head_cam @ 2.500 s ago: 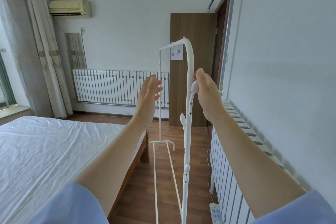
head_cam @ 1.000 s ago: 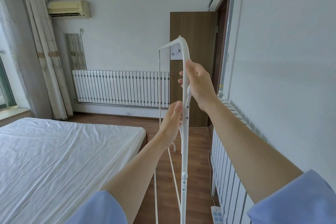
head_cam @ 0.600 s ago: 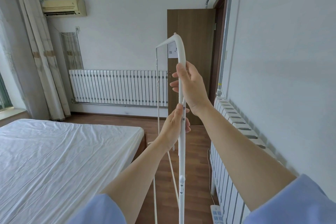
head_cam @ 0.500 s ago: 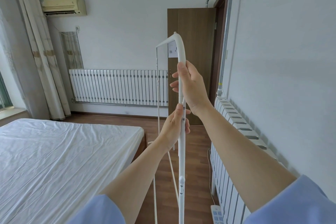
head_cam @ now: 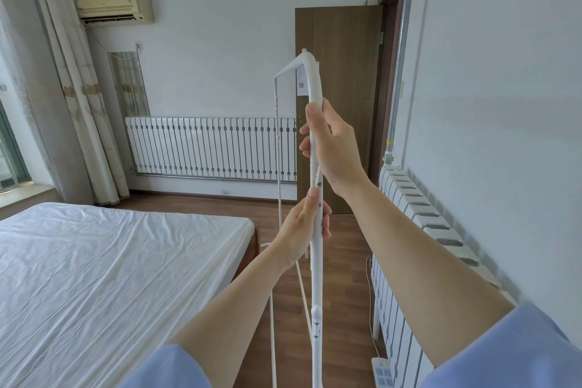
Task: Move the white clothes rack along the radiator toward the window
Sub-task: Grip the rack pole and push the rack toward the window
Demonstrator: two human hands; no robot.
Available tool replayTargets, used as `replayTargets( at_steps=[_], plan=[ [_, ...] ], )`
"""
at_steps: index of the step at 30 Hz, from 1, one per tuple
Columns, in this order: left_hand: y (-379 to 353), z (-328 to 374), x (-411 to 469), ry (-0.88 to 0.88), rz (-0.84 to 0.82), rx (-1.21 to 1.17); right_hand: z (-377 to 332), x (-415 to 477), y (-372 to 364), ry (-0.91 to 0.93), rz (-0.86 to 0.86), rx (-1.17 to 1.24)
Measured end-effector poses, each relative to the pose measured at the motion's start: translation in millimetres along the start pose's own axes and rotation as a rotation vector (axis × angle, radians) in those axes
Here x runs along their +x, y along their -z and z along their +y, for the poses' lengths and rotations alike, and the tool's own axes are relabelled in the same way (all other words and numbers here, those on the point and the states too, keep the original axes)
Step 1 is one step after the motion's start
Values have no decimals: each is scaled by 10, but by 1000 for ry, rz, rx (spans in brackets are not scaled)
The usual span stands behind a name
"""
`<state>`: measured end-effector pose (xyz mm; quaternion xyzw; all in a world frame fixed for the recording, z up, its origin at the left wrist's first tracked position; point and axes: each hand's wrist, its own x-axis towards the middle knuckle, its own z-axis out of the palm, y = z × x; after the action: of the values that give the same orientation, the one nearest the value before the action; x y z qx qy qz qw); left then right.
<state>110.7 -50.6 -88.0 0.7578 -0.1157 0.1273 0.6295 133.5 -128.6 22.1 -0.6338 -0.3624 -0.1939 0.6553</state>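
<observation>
The white clothes rack stands upright in the aisle between the bed and the side radiator, its near post straight in front of me and its top bar running away to the far post. My right hand is wrapped around the near post just below the top bend. My left hand grips the same post lower down. A long white radiator lines the far wall. The window is at the far left edge, beside the curtains.
A bed with a white sheet fills the left. A brown door stands open at the far end of the aisle. A power strip and its cable lie on the wood floor by the side radiator. An air conditioner hangs high up.
My left hand came down from open in the air and closed on the post below my right hand. My right hand slid up the post. The view has shifted slightly.
</observation>
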Motion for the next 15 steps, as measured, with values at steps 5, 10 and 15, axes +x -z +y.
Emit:
replayTargets(
  at_steps=[5, 10, 15],
  plan=[
    [-8, -21, 88, 5, 22, 29, 80, 66, -17, 23, -26, 4],
    [14, -54, 201, 24, 58, 18, 175, 162, -50, 20, -18, -24],
    [48, -110, 322, 19, 59, 47, 292, 263, -60, 14, -30, -29]
  ],
)
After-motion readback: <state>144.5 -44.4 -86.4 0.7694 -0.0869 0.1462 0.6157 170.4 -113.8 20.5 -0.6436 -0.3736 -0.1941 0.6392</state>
